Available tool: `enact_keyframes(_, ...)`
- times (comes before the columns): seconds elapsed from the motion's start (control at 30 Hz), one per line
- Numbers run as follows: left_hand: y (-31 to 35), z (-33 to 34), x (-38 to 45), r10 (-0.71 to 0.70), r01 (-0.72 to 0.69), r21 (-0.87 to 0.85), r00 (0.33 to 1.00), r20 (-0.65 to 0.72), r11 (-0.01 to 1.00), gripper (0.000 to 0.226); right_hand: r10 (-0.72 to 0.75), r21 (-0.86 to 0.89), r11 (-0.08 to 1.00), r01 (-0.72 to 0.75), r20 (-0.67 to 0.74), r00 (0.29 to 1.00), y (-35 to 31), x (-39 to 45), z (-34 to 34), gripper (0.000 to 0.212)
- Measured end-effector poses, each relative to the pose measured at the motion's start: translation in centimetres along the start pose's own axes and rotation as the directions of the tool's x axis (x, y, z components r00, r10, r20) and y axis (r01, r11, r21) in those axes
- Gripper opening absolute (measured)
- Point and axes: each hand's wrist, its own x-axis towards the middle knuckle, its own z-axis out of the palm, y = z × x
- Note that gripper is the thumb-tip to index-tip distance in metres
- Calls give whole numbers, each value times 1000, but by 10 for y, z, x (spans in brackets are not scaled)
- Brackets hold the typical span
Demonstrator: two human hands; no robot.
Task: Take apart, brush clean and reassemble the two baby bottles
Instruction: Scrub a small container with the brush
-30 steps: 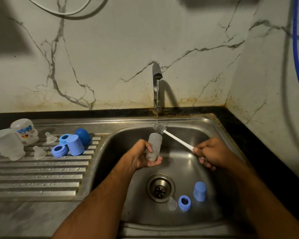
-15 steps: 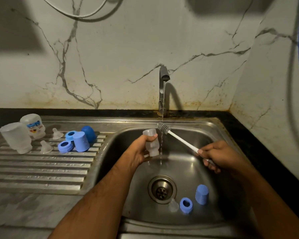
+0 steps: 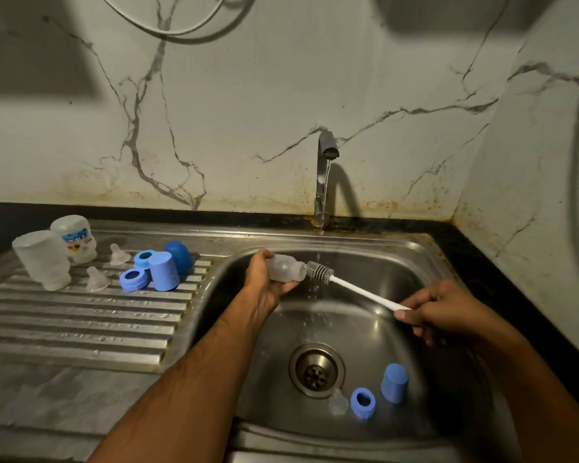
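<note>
Clear plastic, the small bottle lies on its side in your left hand near the middle of the frame, fingers curled round its base, its open mouth pointing right. Your right hand, at centre right, pinches the white handle of the bottle brush, whose grey bristle head sits just at the bottle's mouth under the thin stream from the tap. Low in the steel sink, right of the drain, lie a clear teat, a blue ring and a blue cap. At the left of the frame, on the ribbed draining board, two clear bottle bodies stand upside down beside two teats, two blue rings and two blue caps.
</note>
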Motion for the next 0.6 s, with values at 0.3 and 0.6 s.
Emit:
enact_keyframes(0.3,-7,6,2,-24,18,47,992,122,999,36,-176,-185,969,163,-56,983,-5,8,29,8)
enact_keyframes(0.6,-8,16,2,0,-6,131,999,50,991,59,-415,-582,771,259,-151,897,-18,4,53,23)
